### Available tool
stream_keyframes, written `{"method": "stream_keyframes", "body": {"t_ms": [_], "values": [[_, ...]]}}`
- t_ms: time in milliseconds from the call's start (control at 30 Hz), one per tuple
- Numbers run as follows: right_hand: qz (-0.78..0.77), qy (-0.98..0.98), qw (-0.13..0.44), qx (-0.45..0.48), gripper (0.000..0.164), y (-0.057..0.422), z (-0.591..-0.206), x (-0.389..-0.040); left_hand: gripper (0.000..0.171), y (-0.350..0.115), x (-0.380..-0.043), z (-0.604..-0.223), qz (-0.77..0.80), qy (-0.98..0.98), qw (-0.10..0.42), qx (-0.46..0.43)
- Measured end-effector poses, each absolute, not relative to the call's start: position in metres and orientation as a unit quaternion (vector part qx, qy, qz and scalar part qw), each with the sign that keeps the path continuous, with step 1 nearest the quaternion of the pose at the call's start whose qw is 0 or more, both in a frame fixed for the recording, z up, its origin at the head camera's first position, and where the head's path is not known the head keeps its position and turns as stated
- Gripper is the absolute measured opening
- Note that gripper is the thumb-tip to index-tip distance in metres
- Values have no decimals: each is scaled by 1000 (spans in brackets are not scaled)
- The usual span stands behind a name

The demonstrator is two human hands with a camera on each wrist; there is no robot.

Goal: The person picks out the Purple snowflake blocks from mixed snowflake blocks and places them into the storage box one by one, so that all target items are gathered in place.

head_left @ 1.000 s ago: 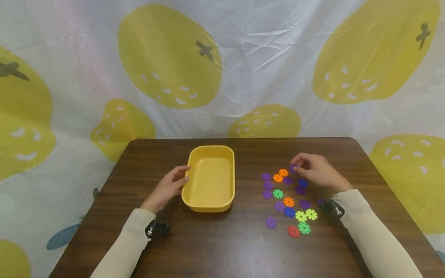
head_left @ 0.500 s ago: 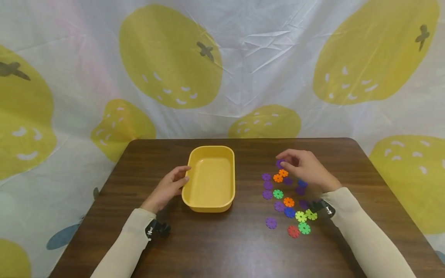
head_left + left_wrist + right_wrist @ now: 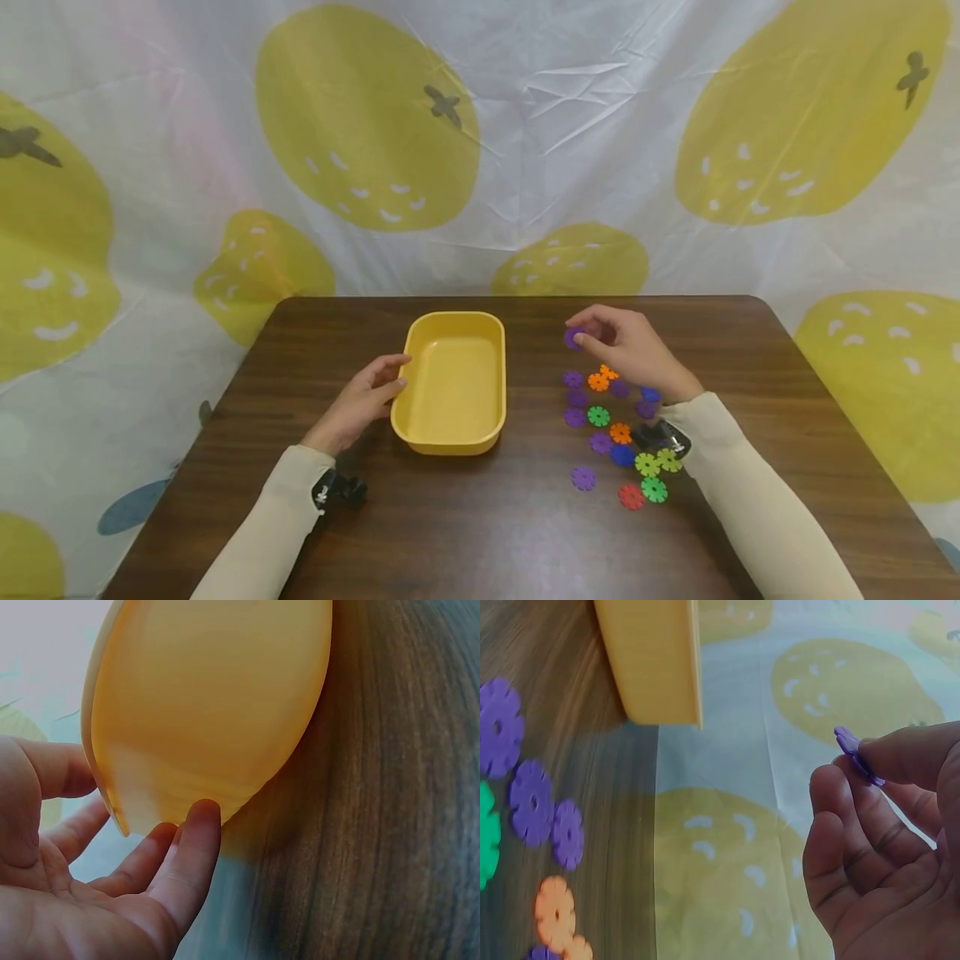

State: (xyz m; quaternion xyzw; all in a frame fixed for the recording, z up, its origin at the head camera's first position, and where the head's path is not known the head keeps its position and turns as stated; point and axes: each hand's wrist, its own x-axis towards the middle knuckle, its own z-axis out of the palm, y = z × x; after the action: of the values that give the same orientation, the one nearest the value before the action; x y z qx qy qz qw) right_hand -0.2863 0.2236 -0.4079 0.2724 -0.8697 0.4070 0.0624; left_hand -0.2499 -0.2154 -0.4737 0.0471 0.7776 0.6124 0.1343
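Observation:
My left hand holds the left side of a rectangular yellow plastic tub. In the left wrist view, thumb and forefinger meet the rim while other fingertips lie against the outer wall. The inside of the tub shows bare in the head view. My right hand pinches a purple notched disc, a flower-shaped linking toy piece, between thumb and fingers. The right wrist view shows this purple disc nearly edge-on, raised off the table.
Several loose notched discs lie flat right of the tub: purple, orange, green, blue, yellow-green and red. The brown wooden table ends at a lemon-print curtain.
My right hand has carried the purple disc leftward and slightly toward the back, past the orange discs. The left hand and the tub have stayed in place.

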Motion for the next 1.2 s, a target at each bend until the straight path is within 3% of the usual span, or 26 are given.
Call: {"method": "stream_keyframes", "body": {"t_ms": [700, 1200], "values": [[481, -825, 30, 295, 21, 151, -415, -302, 48, -208, -253, -474, 618, 773, 135, 46], [455, -817, -2, 354, 9, 89, -430, -305, 50, -208, -251, -474, 623, 769, 135, 50]]}}
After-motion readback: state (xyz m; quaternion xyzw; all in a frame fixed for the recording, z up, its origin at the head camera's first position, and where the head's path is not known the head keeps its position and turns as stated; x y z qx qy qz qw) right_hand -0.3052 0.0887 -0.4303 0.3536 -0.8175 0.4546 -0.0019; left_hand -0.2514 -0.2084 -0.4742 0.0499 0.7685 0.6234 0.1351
